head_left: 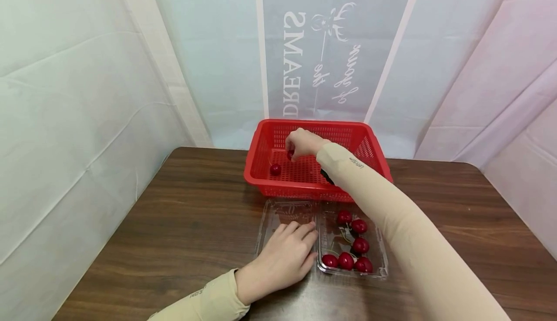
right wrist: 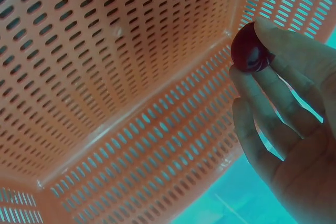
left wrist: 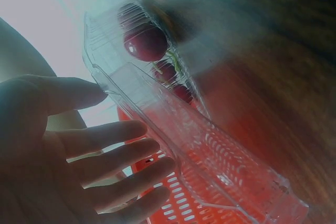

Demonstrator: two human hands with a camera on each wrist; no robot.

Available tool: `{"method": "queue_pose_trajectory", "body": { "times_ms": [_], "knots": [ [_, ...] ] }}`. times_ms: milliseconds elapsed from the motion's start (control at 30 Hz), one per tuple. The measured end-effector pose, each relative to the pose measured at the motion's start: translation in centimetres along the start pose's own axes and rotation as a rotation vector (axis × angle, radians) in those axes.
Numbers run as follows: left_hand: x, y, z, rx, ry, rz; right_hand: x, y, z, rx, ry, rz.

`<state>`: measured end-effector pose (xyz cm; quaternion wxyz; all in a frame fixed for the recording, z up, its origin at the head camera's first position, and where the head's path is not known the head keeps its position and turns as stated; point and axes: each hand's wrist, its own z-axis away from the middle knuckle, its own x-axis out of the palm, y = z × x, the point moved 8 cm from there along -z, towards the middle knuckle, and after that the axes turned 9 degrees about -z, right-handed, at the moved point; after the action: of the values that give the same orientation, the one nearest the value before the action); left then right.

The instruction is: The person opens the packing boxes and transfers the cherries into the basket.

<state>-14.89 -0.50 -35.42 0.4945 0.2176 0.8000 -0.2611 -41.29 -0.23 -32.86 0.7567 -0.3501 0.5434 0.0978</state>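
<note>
Inside the red perforated basket (head_left: 313, 185), my right hand (head_left: 304, 143) pinches a dark red cherry (right wrist: 250, 48) between thumb and fingers. Another cherry (head_left: 275, 169) lies on the basket floor, left of that hand. My left hand (head_left: 285, 255) rests over the lid half of a clear plastic clamshell box (head_left: 271, 214), its fingers fairly straight and touching the rim near the hinge. In the left wrist view the fingers (left wrist: 126, 158) are spread along the plastic edge and hold nothing. The box's right half holds several cherries (head_left: 360, 245) with green stems.
The basket stands at the back of a dark wooden table (head_left: 196, 214), just behind the clear box. A pale printed curtain (head_left: 230, 60) hangs behind it, with white cloth at both sides. My right forearm crosses over the basket's right front rim.
</note>
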Motion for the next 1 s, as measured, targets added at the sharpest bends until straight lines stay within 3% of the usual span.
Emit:
{"method": "queue_pose_trajectory", "body": {
  "times_ms": [533,733,1000],
  "knots": [
    [-0.2,-0.1,0.0,0.001,0.016,-0.012,1.4,0.9,-1.3,0.018,-0.016,0.014],
    [-0.3,-0.1,0.0,-0.001,0.009,-0.017,2.1,1.5,-1.7,0.030,-0.039,-0.054],
    [-0.3,-0.1,0.0,0.001,0.016,-0.016,3.0,1.0,-1.9,-0.013,-0.061,-0.057]
  ]
}}
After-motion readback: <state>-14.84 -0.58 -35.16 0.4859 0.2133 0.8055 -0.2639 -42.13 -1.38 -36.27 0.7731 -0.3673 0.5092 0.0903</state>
